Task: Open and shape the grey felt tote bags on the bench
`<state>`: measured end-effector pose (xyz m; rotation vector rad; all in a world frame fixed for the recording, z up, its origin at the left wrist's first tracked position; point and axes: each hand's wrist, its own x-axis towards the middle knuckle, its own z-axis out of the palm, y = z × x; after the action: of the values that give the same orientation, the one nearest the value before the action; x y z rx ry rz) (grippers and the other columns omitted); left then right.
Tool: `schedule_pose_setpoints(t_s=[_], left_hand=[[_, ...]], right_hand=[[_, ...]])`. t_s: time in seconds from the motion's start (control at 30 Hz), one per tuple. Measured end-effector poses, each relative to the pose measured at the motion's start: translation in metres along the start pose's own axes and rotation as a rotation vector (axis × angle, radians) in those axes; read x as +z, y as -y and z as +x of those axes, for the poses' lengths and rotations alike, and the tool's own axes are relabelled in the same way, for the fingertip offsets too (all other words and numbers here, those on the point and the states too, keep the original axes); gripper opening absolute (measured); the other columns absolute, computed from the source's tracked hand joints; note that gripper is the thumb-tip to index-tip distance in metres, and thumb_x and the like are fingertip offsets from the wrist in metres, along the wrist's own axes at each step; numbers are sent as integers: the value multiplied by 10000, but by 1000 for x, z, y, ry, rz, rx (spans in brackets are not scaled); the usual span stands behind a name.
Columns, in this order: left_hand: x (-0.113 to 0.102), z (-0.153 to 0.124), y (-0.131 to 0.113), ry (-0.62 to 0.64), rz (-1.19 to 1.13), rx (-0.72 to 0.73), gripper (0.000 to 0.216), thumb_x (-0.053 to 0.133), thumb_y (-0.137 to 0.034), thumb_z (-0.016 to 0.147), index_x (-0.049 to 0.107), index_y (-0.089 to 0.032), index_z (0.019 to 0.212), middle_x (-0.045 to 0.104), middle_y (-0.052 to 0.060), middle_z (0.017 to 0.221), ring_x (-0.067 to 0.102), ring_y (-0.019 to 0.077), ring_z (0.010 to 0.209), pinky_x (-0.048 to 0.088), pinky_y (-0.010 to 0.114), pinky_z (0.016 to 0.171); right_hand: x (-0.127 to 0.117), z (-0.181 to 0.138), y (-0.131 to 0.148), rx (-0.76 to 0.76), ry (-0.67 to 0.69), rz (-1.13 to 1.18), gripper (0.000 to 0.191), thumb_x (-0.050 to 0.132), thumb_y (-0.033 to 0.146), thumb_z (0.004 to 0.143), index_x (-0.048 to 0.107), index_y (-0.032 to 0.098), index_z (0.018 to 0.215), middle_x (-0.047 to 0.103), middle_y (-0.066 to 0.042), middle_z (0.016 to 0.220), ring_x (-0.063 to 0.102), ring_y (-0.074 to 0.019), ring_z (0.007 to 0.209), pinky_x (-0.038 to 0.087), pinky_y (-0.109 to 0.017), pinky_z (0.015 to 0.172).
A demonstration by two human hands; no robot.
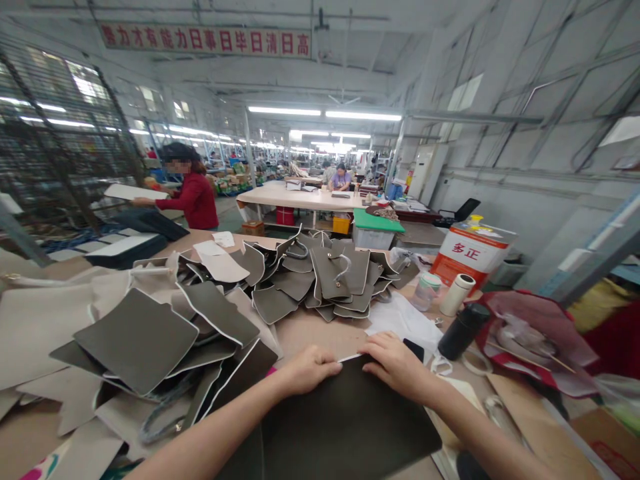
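A dark olive-brown leather-like panel (350,420) with a pale edge lies in front of me, its near part running out of the picture. My left hand (311,369) grips its far edge, thumb along the top and fingers curled. Close by on the right, my right hand (395,363) is closed over the same edge, its fingers bent. To the left lies a loose pile of similar dark panels (137,340), some with wrapped handles. Beyond the hands is a heap of dark bag pieces (340,273) with handles and metal rings.
At the right stand a black bottle (464,330), a white flask (457,295), a plastic jar (427,291) and an orange-white can (473,253). A red mesh cover (537,333) lies beyond them. A person in red (197,197) handles a pale sheet at the left.
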<state>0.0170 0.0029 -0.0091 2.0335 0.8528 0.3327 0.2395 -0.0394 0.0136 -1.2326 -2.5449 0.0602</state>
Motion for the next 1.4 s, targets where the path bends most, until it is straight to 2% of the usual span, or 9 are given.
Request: schedule_pose_setpoints(t_s=[0.2, 0.4, 0.5, 0.6, 0.73, 0.83, 0.93, 1.13, 1.4], left_hand=[[2, -1, 5, 71, -71, -1, 381, 386, -424, 800, 529, -120, 618, 346, -44, 512, 306, 76, 452, 255, 186, 410], [1, -4, -5, -79, 169, 31, 271, 454, -338, 793, 612, -150, 680, 546, 10, 593, 499, 157, 595, 381, 256, 592], [0, -7, -10, -305, 409, 108, 190, 464, -232, 797, 626, -174, 878, 631, 87, 871, 547, 244, 861, 388, 372, 793], [7, -14, -5, -687, 447, 263, 294, 478, -202, 803, 533, -221, 1092, 511, 91, 1197, 400, 247, 1149, 261, 430, 979], [36, -19, 17, -1067, -60, 5, 654, 622, -341, 709, 327, -203, 1275, 300, 117, 1371, 229, 278, 1273, 196, 470, 1030], [60, -17, 32, -879, -839, -283, 695, 652, -413, 668, 352, -175, 1248, 392, 166, 1309, 348, 321, 1211, 309, 488, 966], [70, -17, 39, -610, -1348, -253, 499, 631, -370, 706, 458, -169, 1129, 584, 154, 1105, 545, 294, 1025, 436, 439, 852], [64, -30, 40, -700, -1323, -180, 314, 630, -301, 722, 511, -149, 970, 664, 99, 929, 632, 235, 829, 484, 380, 779], [62, -38, 32, -674, -1283, -172, 325, 635, -315, 708, 527, -137, 958, 661, 104, 937, 632, 228, 804, 490, 364, 754]], right_hand=[[0, 4, 0, -5, 8, 56, 123, 454, 213, 848, 569, 185, 882, 572, -43, 819, 501, -177, 808, 376, -306, 741], [9, 0, -1, 127, 101, 122, 96, 491, 193, 802, 557, 192, 871, 577, -30, 839, 524, -174, 794, 383, -269, 702], [23, -7, -2, 270, 68, 191, 89, 452, 201, 800, 533, 184, 768, 564, -22, 769, 526, -169, 723, 375, -261, 643], [40, -16, -7, 526, -98, 380, 159, 438, 288, 807, 510, 182, 713, 554, -14, 708, 516, -172, 676, 371, -268, 618], [63, -27, 2, 706, -312, 885, 227, 462, 402, 796, 519, 187, 752, 581, -8, 712, 529, -173, 691, 403, -262, 633], [78, -30, 23, 763, -435, 1217, 246, 492, 433, 781, 524, 200, 851, 622, -14, 809, 551, -184, 768, 427, -268, 687], [85, -30, 39, 807, -431, 1343, 300, 492, 463, 770, 543, 203, 911, 640, -32, 875, 566, -210, 828, 444, -290, 706], [83, -30, 38, 810, -436, 1000, 404, 545, 507, 711, 639, 171, 914, 641, -82, 971, 542, -253, 955, 402, -332, 846], [85, -22, 40, 883, -431, 1366, 323, 558, 446, 738, 625, 173, 898, 646, -30, 778, 564, -162, 651, 424, -235, 548]])
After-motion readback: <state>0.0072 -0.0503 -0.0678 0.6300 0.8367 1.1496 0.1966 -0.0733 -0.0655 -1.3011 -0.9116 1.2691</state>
